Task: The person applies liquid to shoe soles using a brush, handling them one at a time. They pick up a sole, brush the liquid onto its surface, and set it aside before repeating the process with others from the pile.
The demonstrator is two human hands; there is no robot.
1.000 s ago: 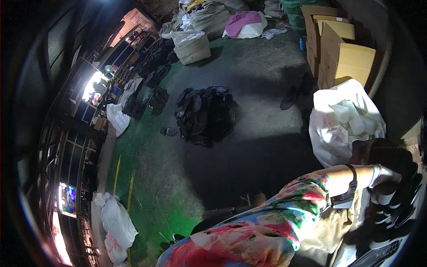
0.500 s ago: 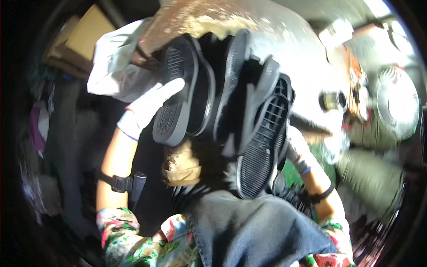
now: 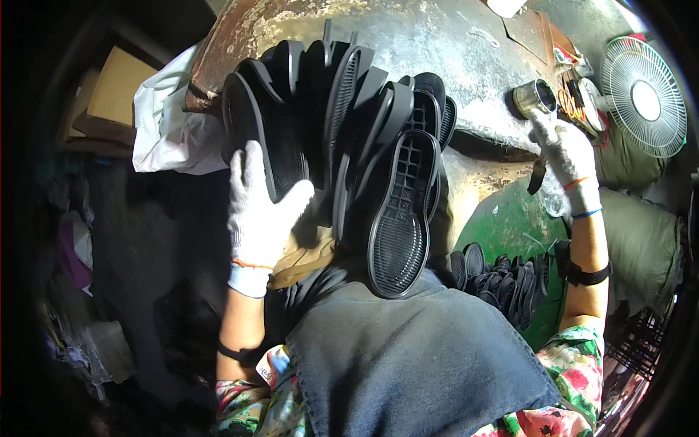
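Several black shoe soles (image 3: 402,218) stand fanned out and leaning together between my lap and the table edge. The nearest one shows a ridged, grid-patterned face and rests on my apron. My left hand (image 3: 258,211), in a white glove, grips the lower end of the leftmost shoe sole (image 3: 244,116), thumb on one side and fingers on the other. Over at the right, my gloved right hand (image 3: 568,149) has its bent fingers together at the rim of an open metal can (image 3: 534,100). Whatever lies between those fingers is hidden.
The worn table (image 3: 451,58) spans the top. A fan (image 3: 644,98) and orange-handled scissors (image 3: 571,104) are at the right. More black soles (image 3: 506,284) lie low on a green surface (image 3: 502,211). A white bag (image 3: 171,116) and cardboard box (image 3: 124,84) are at the left.
My right hand has left the right side of the soles and moved up and right to the can. My left hand has shifted slightly right and down; the soles now fan out more.
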